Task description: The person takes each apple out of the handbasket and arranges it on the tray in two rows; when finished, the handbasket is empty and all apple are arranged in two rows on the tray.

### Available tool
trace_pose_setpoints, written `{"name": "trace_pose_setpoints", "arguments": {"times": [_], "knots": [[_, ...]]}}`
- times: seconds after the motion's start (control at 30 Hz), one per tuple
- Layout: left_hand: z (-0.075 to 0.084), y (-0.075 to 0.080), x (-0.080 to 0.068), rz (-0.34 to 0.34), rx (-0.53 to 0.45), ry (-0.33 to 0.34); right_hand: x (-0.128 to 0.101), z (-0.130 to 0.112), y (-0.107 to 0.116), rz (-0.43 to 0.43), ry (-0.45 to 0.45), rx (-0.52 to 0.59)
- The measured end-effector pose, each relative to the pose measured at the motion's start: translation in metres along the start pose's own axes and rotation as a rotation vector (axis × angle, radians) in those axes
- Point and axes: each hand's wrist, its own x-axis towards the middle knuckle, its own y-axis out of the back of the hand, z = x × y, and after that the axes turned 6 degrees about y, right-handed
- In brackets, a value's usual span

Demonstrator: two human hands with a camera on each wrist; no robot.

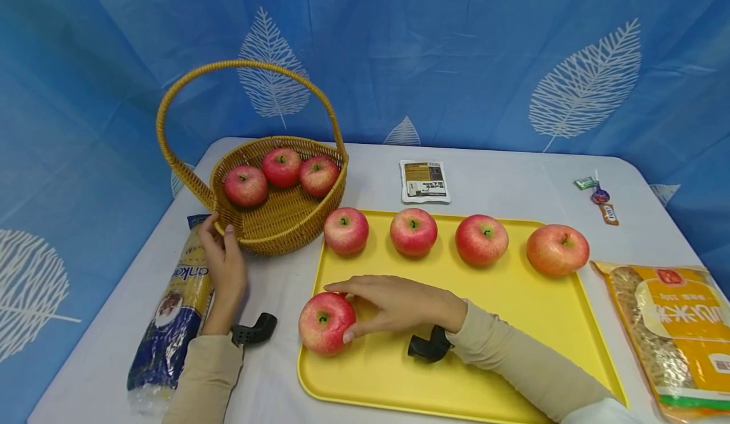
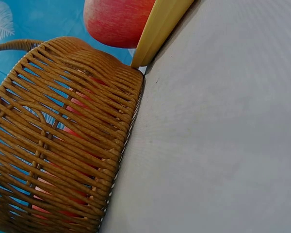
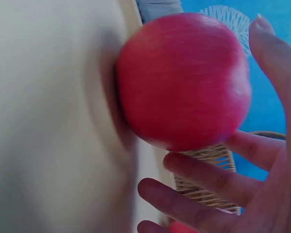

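Observation:
At the near left corner of a yellow tray (image 1: pixel 456 373), my right hand (image 1: pixel 393 300) is spread around a red apple (image 1: pixel 327 324). In the right wrist view the thumb stands apart from this apple (image 3: pixel 184 82), while the straight fingers (image 3: pixel 208 177) reach beside and behind it. The apple rests on the tray. My left hand (image 1: pixel 225 262) grips the near left rim of a brown wicker basket (image 1: pixel 285 241), thumb inside; the left wrist view shows the woven basket side (image 2: pixel 63 145) but not the hand. Several apples (image 1: pixel 282 167) lie in the basket.
A row of apples (image 1: pixel 414 232) lines the tray's far edge. Left of the basket lies a blue-and-gold packet (image 1: pixel 177 310). A small white-and-brown pouch (image 1: pixel 424 182), several candies (image 1: pixel 600 196) and a yellow-orange bag (image 1: pixel 673 329) lie behind and right of the tray.

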Motion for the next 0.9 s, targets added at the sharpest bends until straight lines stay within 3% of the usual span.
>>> {"name": "trace_pose_setpoints", "arguments": {"times": [0.13, 0.3, 0.53, 0.67, 0.9], "knots": [[-0.001, 0.001, 0.001, -0.003, -0.001, -0.006, 0.001, -0.002, 0.014, 0.024, -0.011, 0.008], [0.0, 0.001, 0.0, -0.001, -0.002, 0.0, 0.006, 0.003, 0.034, 0.172, 0.016, 0.019], [0.0, -0.001, -0.001, -0.008, -0.011, 0.004, 0.021, 0.02, 0.06, 0.37, -0.069, -0.157], [0.0, -0.001, -0.001, -0.008, -0.006, 0.001, 0.032, 0.029, 0.075, 0.393, -0.149, -0.195], [-0.001, 0.001, 0.0, -0.007, -0.006, -0.002, 0.062, 0.044, 0.092, 0.424, -0.217, -0.074]]}}
